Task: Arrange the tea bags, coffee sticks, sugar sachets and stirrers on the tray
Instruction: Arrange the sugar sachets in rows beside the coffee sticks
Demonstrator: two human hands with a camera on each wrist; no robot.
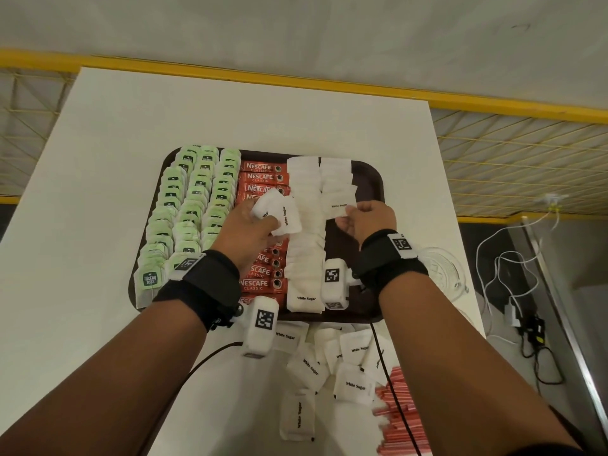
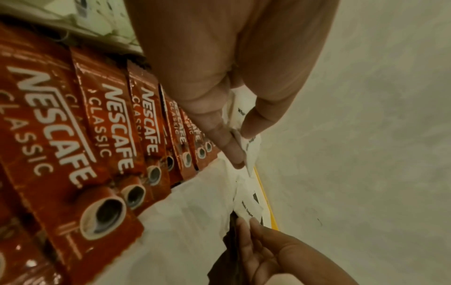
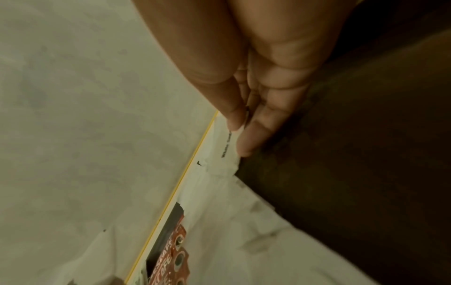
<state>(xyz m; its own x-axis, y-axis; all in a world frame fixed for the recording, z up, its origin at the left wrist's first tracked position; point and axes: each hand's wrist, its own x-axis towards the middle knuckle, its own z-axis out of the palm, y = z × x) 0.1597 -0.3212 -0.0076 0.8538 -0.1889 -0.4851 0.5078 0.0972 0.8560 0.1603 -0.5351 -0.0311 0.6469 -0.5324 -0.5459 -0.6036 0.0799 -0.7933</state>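
Fingers (image 1: 342, 222) of the right hand (image 1: 371, 222) pinch one sugar sachet (image 1: 339, 205); left hand (image 1: 246, 232) grips seemingly several sachets (image 1: 279, 212).

Paper, foil and matt plastic on a smooth white table

The sugar sachets (image 1: 306, 292) look like matt white paper, slightly crumpled; the coffee sticks (image 2: 61, 146) are glossy red foil; the tea bags (image 1: 164, 225) show pale green paper; the tray (image 1: 368, 179) is dark, matt plastic; the table (image 1: 115, 143) is smooth.

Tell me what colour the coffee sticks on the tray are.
Red, white lettering: coffee sticks, left wrist view.
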